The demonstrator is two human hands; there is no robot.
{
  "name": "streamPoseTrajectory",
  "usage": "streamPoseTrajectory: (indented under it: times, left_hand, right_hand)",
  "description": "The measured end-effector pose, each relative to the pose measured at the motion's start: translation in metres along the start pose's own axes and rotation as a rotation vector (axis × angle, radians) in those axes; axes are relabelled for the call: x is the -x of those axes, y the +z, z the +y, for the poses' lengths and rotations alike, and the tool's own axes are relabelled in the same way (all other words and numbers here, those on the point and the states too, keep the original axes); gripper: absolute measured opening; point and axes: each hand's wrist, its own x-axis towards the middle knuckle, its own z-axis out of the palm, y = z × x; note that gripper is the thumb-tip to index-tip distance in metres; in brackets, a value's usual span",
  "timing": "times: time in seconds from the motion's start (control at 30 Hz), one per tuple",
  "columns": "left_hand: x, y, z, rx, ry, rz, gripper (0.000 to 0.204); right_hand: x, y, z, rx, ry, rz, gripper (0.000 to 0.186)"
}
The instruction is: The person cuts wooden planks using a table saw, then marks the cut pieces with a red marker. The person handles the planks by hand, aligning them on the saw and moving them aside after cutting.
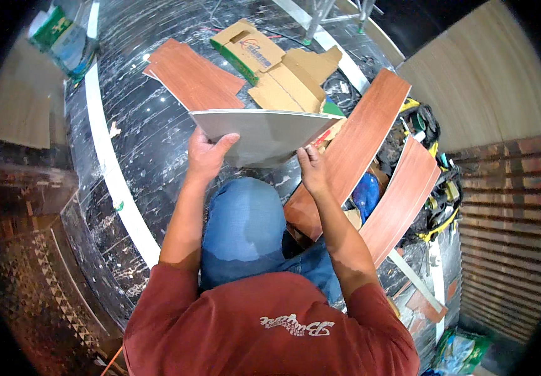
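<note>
I hold a thin, flat grey panel (264,139) tilted up in front of my knees, its pale upper edge turned away from me. At its left end my left hand (206,155) grips it, the thumb lying on the grey face and the fingers hidden behind. My right hand (312,168) pinches the lower right edge between thumb and fingers. Just right of that hand lies a long reddish wood-look plank (364,141). Beyond the panel, several shorter wood-look planks (192,75) lie stacked on the floor.
An opened cardboard box (283,69) lies past the panel. A second long plank (402,200) is at the right, beside a black and yellow tool bag (436,200). White strips (110,156) run along the dark floor (120,69). Ladder legs (320,19) stand at the back.
</note>
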Motion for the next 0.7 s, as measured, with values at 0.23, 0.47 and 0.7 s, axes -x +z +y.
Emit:
streamPoseTrajectory:
  times: [0.23, 0.47, 0.7]
  left_hand:
    - [0.003, 0.0, -0.012, -0.045, 0.016, 0.035, 0.035]
    - [0.003, -0.006, -0.023, 0.01, 0.053, 0.048, 0.039]
    - [-0.003, -0.006, -0.023, -0.293, -0.056, 0.145, 0.037]
  right_hand:
    - [0.007, -0.012, -0.01, 0.26, 0.034, -0.102, 0.025]
    - [0.007, -0.008, -0.005, 0.26, -0.016, -0.111, 0.023]
    - [0.008, -0.026, 0.026, 0.417, -0.06, -0.125, 0.031]
